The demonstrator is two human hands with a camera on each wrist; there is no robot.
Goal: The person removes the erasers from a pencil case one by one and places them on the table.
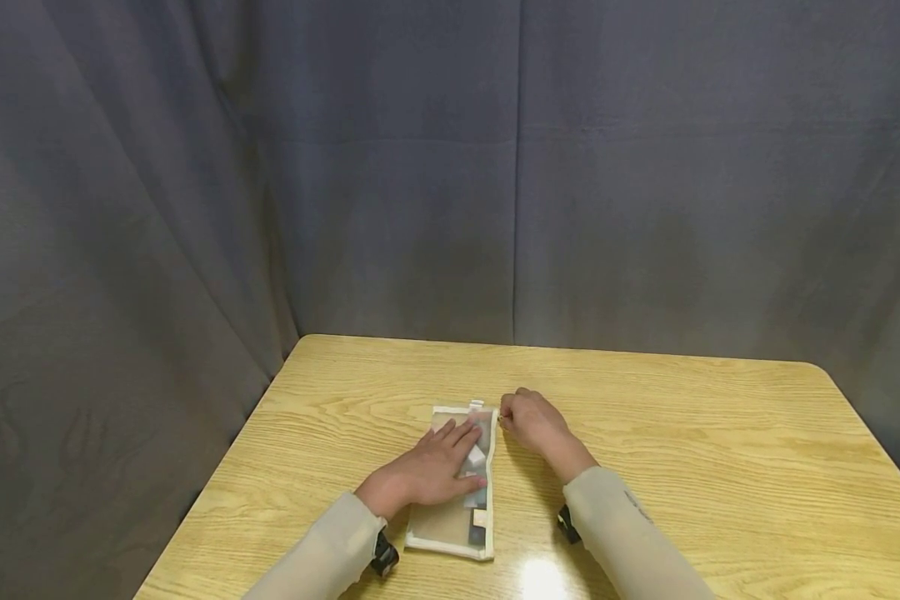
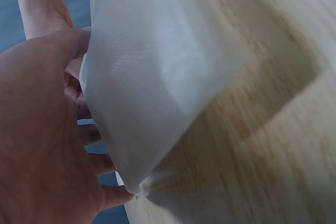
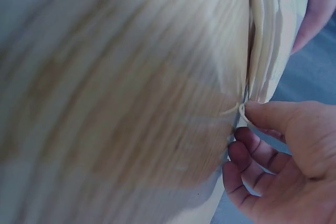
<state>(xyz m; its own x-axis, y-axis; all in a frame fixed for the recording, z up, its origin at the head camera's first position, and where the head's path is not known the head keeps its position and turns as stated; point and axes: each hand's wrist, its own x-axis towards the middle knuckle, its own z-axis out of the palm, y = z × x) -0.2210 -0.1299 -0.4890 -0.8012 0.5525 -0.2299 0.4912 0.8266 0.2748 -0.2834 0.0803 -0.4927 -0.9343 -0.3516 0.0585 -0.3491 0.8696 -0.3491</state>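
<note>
A translucent mesh zipper pouch [image 1: 438,527] with cream edging lies flat on the table, its long side running away from me. Small white, dark and pale items show through its right half. My left hand [image 1: 433,468] presses on the pouch with fingers spread and straight. In the left wrist view, the pouch's mesh side [image 2: 152,77] bulges beside the palm. At the far right corner, my right hand [image 1: 534,421] pinches a small cream pull loop [image 3: 242,113] between thumb and curled fingers. The cream zipper edge [image 3: 265,35] runs up from that loop in the right wrist view.
The wooden table [image 1: 682,450] extends on both sides of the pouch. A white tab [image 1: 476,403] sticks out past its far edge. Grey curtains [image 1: 390,167] hang behind the table and at its left.
</note>
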